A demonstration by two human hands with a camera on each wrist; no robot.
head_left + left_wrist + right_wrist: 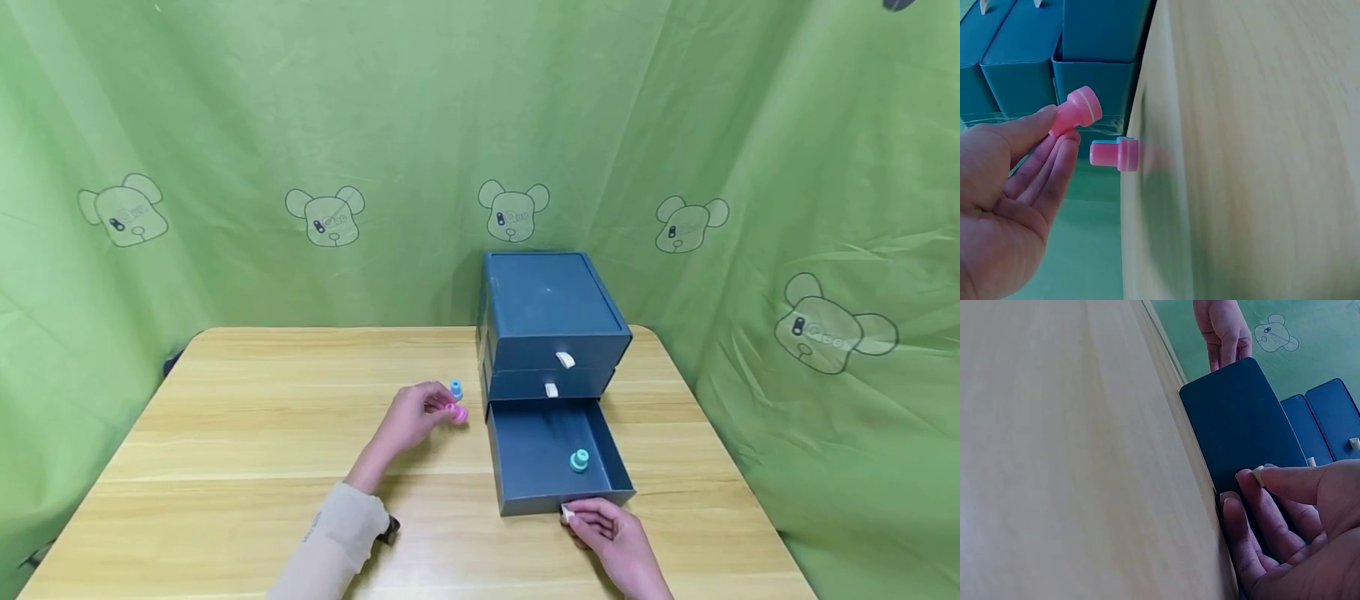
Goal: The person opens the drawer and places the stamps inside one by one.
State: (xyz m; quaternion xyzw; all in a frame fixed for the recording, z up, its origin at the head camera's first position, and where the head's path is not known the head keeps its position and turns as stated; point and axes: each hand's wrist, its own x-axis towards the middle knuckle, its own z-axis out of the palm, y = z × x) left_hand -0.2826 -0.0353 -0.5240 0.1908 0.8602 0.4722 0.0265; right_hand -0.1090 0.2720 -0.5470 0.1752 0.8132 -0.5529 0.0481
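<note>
My left hand (415,414) pinches a small pink piece (1079,111), shaped like a toy stamp with a wide round base and a narrower stem, between thumb and fingertips. A second pink piece (1107,154) stands on the table close beside it, and a light blue piece (456,389) of similar shape stands just behind. My right hand (617,542) pinches the white pull tab (567,513) on the front of the bottom drawer (517,506). That drawer is pulled out and holds a green piece (579,461) standing on its floor.
The dark blue cabinet (555,292) stands toward the table's back right. Its two upper drawers are closed, each with a white tab (566,360). The light wooden table (247,417) stretches left of the cabinet. A green curtain (420,108) hangs behind.
</note>
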